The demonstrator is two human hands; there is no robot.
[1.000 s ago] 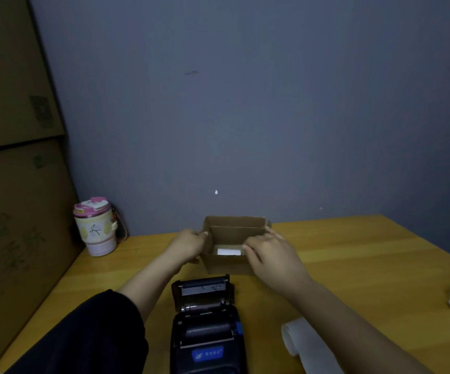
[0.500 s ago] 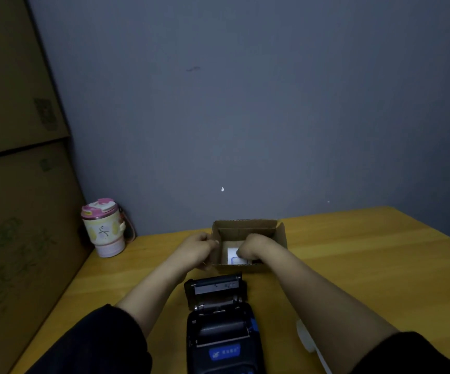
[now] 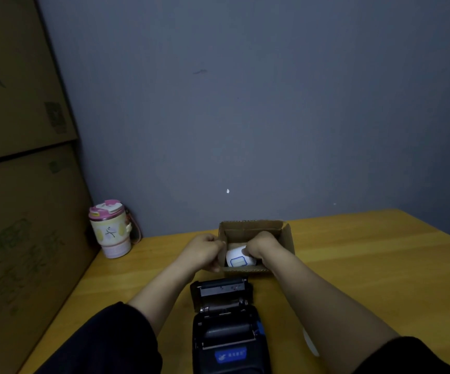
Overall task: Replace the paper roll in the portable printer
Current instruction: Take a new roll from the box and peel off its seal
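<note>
Right hand (image 3: 259,245) inside the small cardboard box (image 3: 286,238), grip closed around a white paper roll (image 3: 237,259) with a blue label, roll still in the box. Left hand (image 3: 205,251) grips the box's left wall, fingers curled shut. Printer (image 3: 226,319) sits on the bench (image 3: 367,265) just in front of the box, lid open. Cup (image 3: 110,229) far left.

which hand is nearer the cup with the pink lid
Left. The left hand grips the cardboard box's left wall, on the cup's side; the right hand is inside the box on the white roll, farther away.
</note>
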